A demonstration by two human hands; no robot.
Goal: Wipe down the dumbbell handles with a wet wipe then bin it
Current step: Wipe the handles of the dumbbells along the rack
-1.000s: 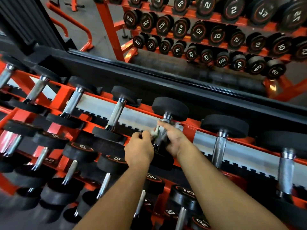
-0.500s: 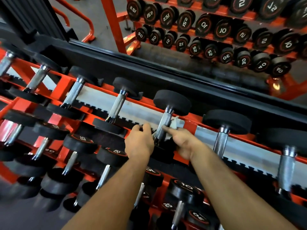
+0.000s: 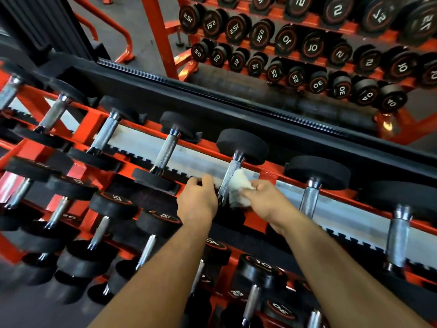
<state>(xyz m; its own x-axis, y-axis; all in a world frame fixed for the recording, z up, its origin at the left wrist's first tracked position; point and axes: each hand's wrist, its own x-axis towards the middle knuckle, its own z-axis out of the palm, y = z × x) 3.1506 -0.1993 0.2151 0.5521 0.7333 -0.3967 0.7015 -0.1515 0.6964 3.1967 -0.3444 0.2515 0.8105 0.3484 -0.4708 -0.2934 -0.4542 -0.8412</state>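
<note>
Dumbbell handle (image 3: 228,179): knurled steel, top tier of orange rack (image 3: 257,168), between black heads. Wet wipe (image 3: 238,188): bunched, pinched in right hand (image 3: 266,201), touching handle's right side. Left hand (image 3: 197,201): fingers curled over near head's edge, steadying. Advice: wrap wipe around handle, stroke full length, twist.

The dumbbell handle (image 3: 229,176) is bright metal, its middle cross-hatched and rough, its collar smooth and shiny. The wet wipe (image 3: 239,188) against it is soft white cloth-like stuff, crumpled and matt. The dumbbell heads (image 3: 242,146) look like dull black rubber, faintly grainy. The rack (image 3: 89,121) is steel in glossy orange paint, with a matt black toothed strip (image 3: 184,172) that could be plastic or rubber along it. A mirror (image 3: 283,43) behind is smooth glass.
</note>
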